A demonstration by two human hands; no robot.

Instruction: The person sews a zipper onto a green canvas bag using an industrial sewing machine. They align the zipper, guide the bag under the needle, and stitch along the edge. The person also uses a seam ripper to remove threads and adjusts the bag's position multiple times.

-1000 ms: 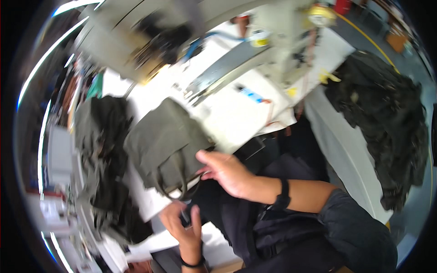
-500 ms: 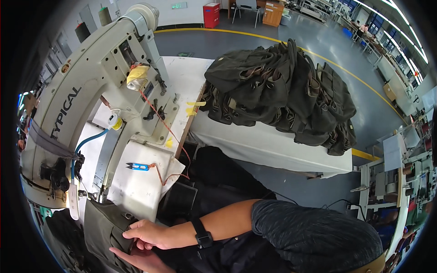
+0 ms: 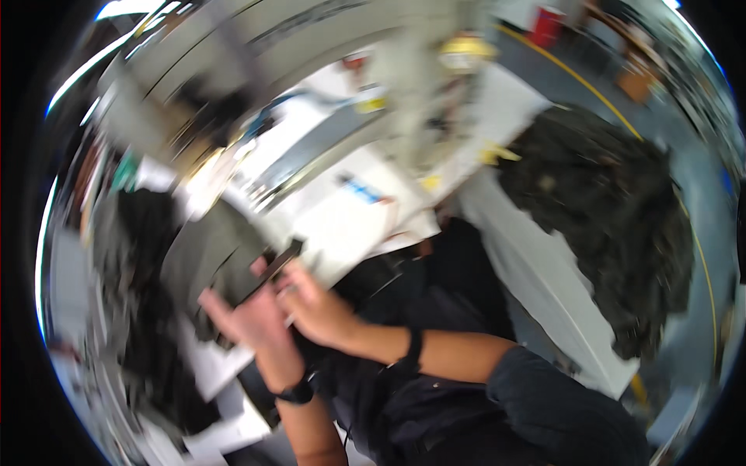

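Observation:
Motion blur softens the whole head view. A dark olive fabric piece (image 3: 214, 245), bag-like, lies at the left end of the sewing machine's bed. Across its near edge runs a short dark strap (image 3: 280, 264), slanting up to the right. My right hand (image 3: 322, 311) is closed, with its fingertips pinched at the strap. My left hand (image 3: 252, 318) is just left of it, its fingers spread and one pointing out over the fabric. The strap crosses in front of some of the left fingers. Where the strap's lower end goes is hidden.
The sewing machine (image 3: 311, 39) arches over the far side. Blue thread snips (image 3: 361, 190) lie on the white table (image 3: 342, 225). More dark fabric (image 3: 140, 311) hangs at the left. A heap of dark olive bags (image 3: 606, 210) rests on a white-covered bench (image 3: 536, 287) at right.
The view has swung left, so the machine and bags sit further right. My hands have come off the fabric's side toward me, and a dark strap now shows at the fingers.

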